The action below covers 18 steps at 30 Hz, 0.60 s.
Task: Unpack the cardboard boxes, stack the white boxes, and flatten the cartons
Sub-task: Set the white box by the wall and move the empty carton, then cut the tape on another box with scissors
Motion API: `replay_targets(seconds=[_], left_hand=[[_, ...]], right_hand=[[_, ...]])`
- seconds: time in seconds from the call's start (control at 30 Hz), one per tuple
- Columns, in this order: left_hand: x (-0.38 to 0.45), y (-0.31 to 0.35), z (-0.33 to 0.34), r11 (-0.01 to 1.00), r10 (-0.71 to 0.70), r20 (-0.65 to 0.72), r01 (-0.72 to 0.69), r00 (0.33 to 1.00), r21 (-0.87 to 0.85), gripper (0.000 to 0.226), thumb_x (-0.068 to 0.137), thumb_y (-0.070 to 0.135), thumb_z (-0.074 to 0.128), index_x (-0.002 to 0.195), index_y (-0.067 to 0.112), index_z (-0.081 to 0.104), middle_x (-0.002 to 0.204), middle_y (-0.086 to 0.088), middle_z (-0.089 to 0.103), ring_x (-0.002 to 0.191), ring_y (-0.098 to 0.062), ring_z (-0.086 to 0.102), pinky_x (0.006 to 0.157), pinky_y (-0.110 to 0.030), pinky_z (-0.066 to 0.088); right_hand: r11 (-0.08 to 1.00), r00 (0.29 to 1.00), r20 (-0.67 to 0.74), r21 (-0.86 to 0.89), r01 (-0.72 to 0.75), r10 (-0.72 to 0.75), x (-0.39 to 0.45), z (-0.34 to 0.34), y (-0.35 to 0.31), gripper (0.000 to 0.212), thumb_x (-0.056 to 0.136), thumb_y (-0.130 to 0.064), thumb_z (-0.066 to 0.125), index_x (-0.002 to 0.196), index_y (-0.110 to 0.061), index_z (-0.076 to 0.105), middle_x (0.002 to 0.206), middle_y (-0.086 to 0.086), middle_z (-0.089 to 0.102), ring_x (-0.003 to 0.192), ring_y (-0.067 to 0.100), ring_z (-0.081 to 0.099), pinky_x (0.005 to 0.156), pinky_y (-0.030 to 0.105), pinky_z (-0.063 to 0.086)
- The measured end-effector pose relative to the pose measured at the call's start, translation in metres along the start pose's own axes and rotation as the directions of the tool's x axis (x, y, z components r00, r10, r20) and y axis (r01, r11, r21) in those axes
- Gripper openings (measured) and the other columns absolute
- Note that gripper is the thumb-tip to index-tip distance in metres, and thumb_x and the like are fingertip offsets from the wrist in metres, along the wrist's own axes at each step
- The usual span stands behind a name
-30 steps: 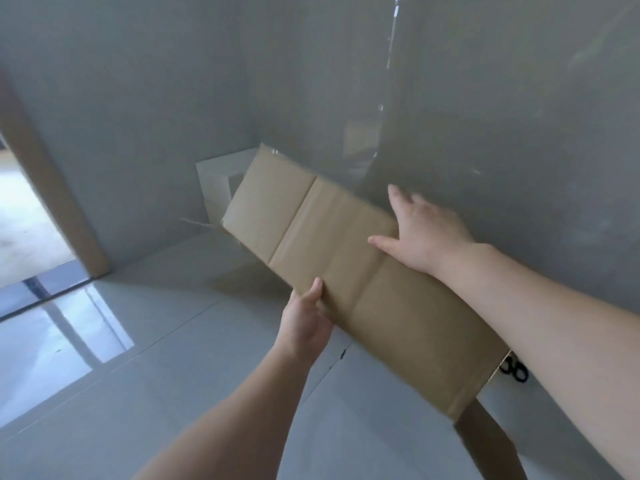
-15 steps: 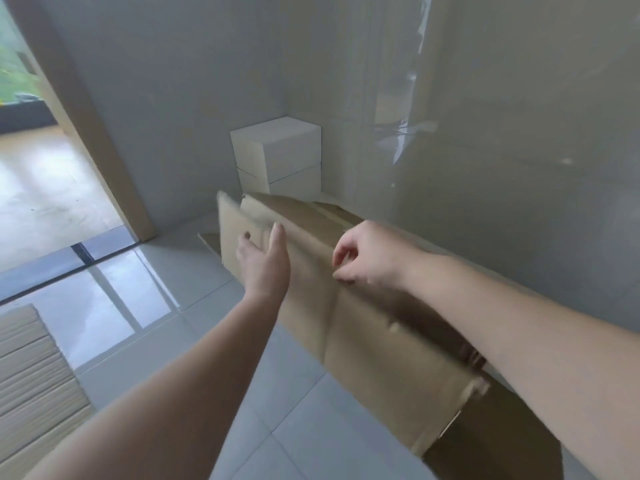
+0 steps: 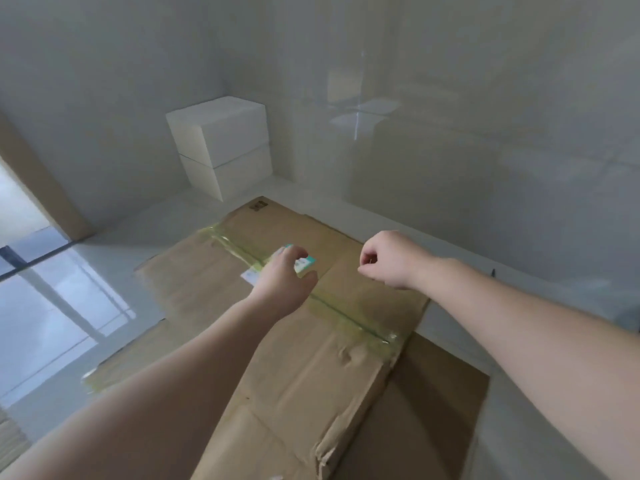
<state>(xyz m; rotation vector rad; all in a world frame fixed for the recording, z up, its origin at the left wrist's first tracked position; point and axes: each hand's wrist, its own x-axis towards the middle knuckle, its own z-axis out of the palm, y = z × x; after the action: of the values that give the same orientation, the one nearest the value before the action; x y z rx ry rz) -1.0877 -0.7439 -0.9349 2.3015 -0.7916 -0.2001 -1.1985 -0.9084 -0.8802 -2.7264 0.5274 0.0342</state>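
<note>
A flattened brown carton [image 3: 311,358] lies on the tiled floor, with a yellowish tape strip [image 3: 346,317] along its seam and a white and teal label [image 3: 304,263]. My left hand [image 3: 284,277] hovers just over the label with relaxed, slightly bent fingers and holds nothing. My right hand [image 3: 391,259] is curled into a loose fist above the carton's far edge, also empty. Two white boxes [image 3: 221,147] stand stacked in the corner beyond the carton. A darker piece of cardboard [image 3: 440,403] lies under the carton on the right.
Glossy grey walls [image 3: 485,133] close the far and right sides. A wooden door frame [image 3: 38,188] and a glass threshold are on the left. A ribbed mat [image 3: 10,441] shows at the lower left edge.
The carton, held upright between both hands before, now lies flat on the floor. Both hands have let go and hang above it.
</note>
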Motion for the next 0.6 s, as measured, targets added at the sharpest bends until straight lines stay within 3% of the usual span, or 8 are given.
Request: replay_targets(seconds=[0.07,0.13,0.3,0.4,0.5,0.6], left_hand=[[0.004,0.019,0.023,0.997,0.069,0.047,-0.071,0.997,0.036,0.043,0.085,0.030,0.059,0.125,0.019,0.052,0.129,-0.001,0.052,0.114,-0.019,0.051,0.083,-0.022,0.034],[0.009,0.039,0.043,0.991,0.118,0.079,-0.122,0.990,0.051,0.043,0.085,0.031,0.059,0.126,0.019,0.052,0.129,0.000,0.052,0.114,-0.018,0.051,0.083,-0.021,0.033],[0.021,0.078,0.087,0.981,0.167,0.128,-0.177,0.978,0.074,0.042,0.085,0.029,0.058,0.126,0.019,0.053,0.127,0.001,0.054,0.114,-0.018,0.051,0.084,-0.022,0.033],[0.026,0.091,0.113,0.972,0.192,0.168,-0.210,0.967,0.102,0.041,0.086,0.029,0.057,0.126,0.020,0.053,0.128,0.001,0.053,0.115,-0.019,0.050,0.084,-0.022,0.032],[0.034,0.104,0.141,0.959,0.219,0.223,-0.251,0.950,0.130,0.041,0.086,0.028,0.055,0.126,0.020,0.053,0.129,0.001,0.053,0.117,-0.019,0.049,0.084,-0.022,0.033],[0.046,0.123,0.168,0.949,0.246,0.241,-0.284,0.939,0.137,0.039,0.087,0.030,0.053,0.124,0.020,0.053,0.128,0.002,0.053,0.116,-0.018,0.049,0.085,-0.023,0.034]], right_hand=[[0.999,0.999,-0.010,-0.010,-0.051,0.051,-0.006,-0.002,0.029,0.013,0.085,-0.021,0.061,0.073,-0.021,0.066,0.069,-0.005,0.062,0.057,0.009,0.053,0.053,0.019,0.036],[0.995,0.996,-0.009,-0.015,-0.094,0.094,-0.009,-0.004,0.056,0.012,0.085,-0.020,0.061,0.076,-0.019,0.068,0.074,-0.001,0.065,0.067,0.016,0.059,0.060,0.022,0.043],[0.983,0.984,-0.023,-0.034,-0.179,0.178,-0.012,-0.009,0.127,0.011,0.086,-0.022,0.060,0.079,-0.019,0.068,0.077,0.001,0.064,0.065,0.017,0.055,0.061,0.021,0.036],[0.959,0.959,-0.011,-0.023,-0.283,0.283,-0.010,-0.004,0.180,0.014,0.085,-0.018,0.059,0.076,-0.016,0.069,0.081,0.006,0.069,0.074,0.023,0.062,0.063,0.024,0.043],[0.914,0.915,0.001,-0.039,-0.403,0.404,-0.006,0.012,0.233,0.017,0.082,-0.009,0.053,0.070,-0.014,0.065,0.090,0.013,0.069,0.087,0.029,0.063,0.081,0.032,0.048],[0.880,0.881,0.027,-0.051,-0.471,0.473,-0.004,0.036,0.277,0.019,0.081,-0.006,0.051,0.085,-0.009,0.069,0.099,0.016,0.068,0.094,0.029,0.063,0.079,0.027,0.047]])
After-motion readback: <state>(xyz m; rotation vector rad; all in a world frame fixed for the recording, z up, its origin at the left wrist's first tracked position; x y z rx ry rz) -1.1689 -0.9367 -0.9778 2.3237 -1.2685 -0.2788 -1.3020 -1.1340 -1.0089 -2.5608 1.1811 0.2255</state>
